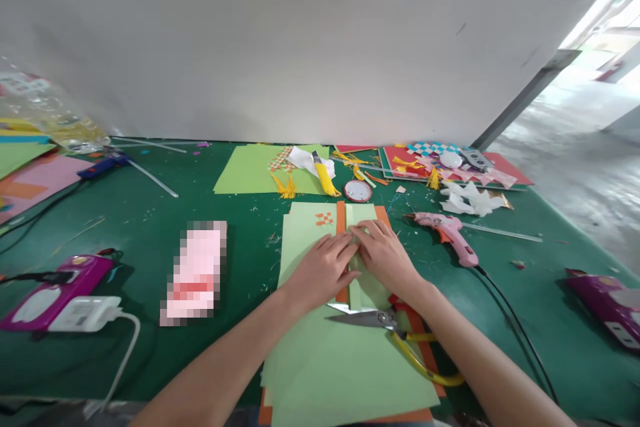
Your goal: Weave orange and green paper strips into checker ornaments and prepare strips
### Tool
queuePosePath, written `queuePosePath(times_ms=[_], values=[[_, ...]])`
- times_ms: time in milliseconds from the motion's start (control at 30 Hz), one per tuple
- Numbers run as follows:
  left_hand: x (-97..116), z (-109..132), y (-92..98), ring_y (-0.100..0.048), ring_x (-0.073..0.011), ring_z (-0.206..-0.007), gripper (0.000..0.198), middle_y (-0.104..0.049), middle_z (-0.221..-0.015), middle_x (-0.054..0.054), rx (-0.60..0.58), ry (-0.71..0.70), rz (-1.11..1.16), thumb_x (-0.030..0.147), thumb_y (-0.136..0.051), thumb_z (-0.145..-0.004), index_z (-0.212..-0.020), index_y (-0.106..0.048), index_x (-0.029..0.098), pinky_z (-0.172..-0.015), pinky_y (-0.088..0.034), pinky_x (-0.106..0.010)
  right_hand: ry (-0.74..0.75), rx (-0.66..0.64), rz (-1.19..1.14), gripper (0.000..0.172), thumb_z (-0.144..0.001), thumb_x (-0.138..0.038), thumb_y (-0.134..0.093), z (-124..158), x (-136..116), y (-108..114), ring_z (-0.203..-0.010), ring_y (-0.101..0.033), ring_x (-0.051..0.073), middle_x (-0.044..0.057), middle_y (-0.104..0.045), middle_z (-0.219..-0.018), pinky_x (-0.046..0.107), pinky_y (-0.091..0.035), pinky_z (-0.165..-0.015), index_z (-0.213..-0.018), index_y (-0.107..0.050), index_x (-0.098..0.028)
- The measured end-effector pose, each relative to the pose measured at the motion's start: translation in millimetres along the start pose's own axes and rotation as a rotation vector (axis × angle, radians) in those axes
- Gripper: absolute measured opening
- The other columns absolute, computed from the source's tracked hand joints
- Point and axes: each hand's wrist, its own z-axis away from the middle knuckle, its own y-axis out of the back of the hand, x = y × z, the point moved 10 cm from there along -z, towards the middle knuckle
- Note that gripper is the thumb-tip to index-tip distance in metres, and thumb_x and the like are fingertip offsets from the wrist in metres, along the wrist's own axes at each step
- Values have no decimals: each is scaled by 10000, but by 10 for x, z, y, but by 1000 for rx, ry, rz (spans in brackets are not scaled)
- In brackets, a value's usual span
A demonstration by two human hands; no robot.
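Note:
Light green paper sheets [345, 373] lie stacked over orange ones on the table. Across their upper part runs an orange strip [341, 213] beside a pale green strip [355, 297]. My left hand [325, 267] rests on the strips from the left, fingers bent and pressed down. From the right, my right hand [383, 247] meets it, its fingertips on the pale strip; whether the fingers pinch the paper is hidden. Scissors [363, 319] with yellow and red handles lie on the sheets just below my hands. A small orange checkered piece [324, 219] sits at the upper left of the stack.
A pink glue gun [450, 230] lies right, a blue one [103, 165] far left. Behind are a yellow cutter [325, 175], a tape roll [357, 191] and green paper [240, 170]. Purple power strips [60, 293] flank both sides; a grey partition [275, 47] stands behind.

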Motion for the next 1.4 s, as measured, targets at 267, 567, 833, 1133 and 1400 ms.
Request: queuePosePath(times_ms=[267,567,833,1133,1400], values=[[-10,19,-56,-415,-226,-1328,465,-493,-1404,-118,-32,14,-8,420,-450,-941,-1313,-472,143,-1118,-311,-412,3,-24,22,397,-874,-80,-417,20,1,48,-1143,-512,246,145,-581,-1216,415,-461,-953,-1251,-541,-104],[-25,28,-81,-404,-221,-1337,421,-491,-1407,-120,-24,12,-7,395,-418,-957,-1284,-494,139,-1115,-315,-402,-18,-29,187,330,-891,-246,-491,940,-293,232,-1149,-565,302,150,-572,-1288,458,-534,-865,-1205,-572,-179],[-48,36,-111,-393,-211,-1347,418,-483,-1417,-113,-30,19,9,382,-437,-952,-1288,-500,143,-1126,-309,-396,2,-30,196,466,-876,-440,-536,1362,-195,168,-1219,-529,294,131,-527,-1357,439,-531,-912,-1275,-507,-201],[-50,31,-106,-396,-219,-1344,410,-484,-1414,-120,-50,19,25,362,-436,-953,-1286,-502,132,-1121,-310,-401,101,-28,190,385,-855,-269,-544,1421,-375,255,-1228,-521,280,139,-569,-1304,427,-535,-931,-1226,-566,-167],[-58,30,-98,-407,-210,-1338,412,-487,-1413,-116,-36,3,11,365,-434,-954,-1287,-500,134,-1118,-329,-396,68,59,93,251,-800,-189,-554,1407,-314,404,-1045,-621,247,85,-670,-1093,403,-545,-881,-1036,-637,-201]])
